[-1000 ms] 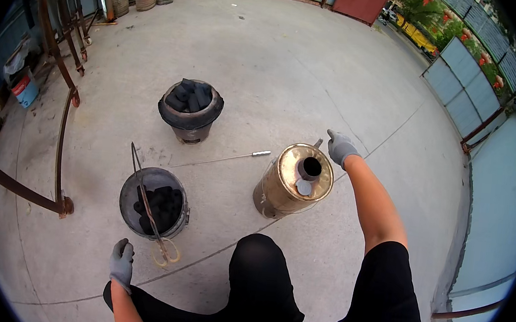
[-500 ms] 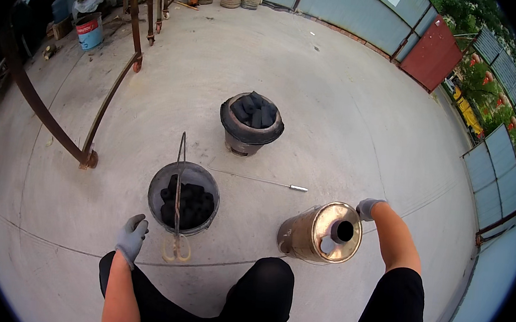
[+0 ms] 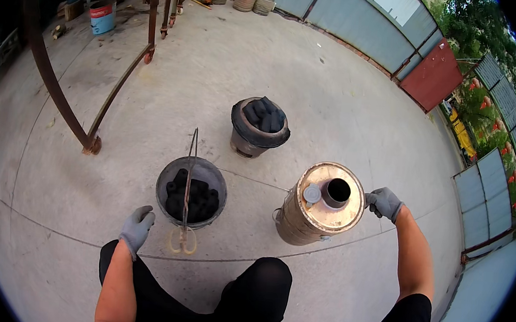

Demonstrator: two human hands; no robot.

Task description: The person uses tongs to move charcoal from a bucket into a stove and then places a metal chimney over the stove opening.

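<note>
My right hand (image 3: 383, 204), in a grey glove, is closed at the right rim of a gold-coloured metal drum (image 3: 305, 222); the exact part it grips is hidden. A short black pipe (image 3: 337, 192) and a small grey cap (image 3: 312, 194) sit on the drum's lid. My left hand (image 3: 137, 229), also gloved, holds nothing, its fingers apart, left of a grey bucket (image 3: 164, 183). Hollow charcoal pieces (image 3: 192, 201) lie in this bucket, and long tongs (image 3: 188, 185) with yellow ring handles rest across it.
Beyond the bucket stands a clay stove (image 3: 247, 142) topped with charcoal sticks (image 3: 265, 114). A thin metal rod (image 3: 253, 178) lies partly behind the drum. A rusty wheeled frame (image 3: 120, 90) and a blue-and-red pail (image 3: 102, 17) stand at left. Metal fencing (image 3: 349, 25) borders the yard.
The drum has shifted upward in view with my right hand and leans differently, covering the rod's handle. My left hand has moved slightly, still beside the bucket. The whole view has turned somewhat.
</note>
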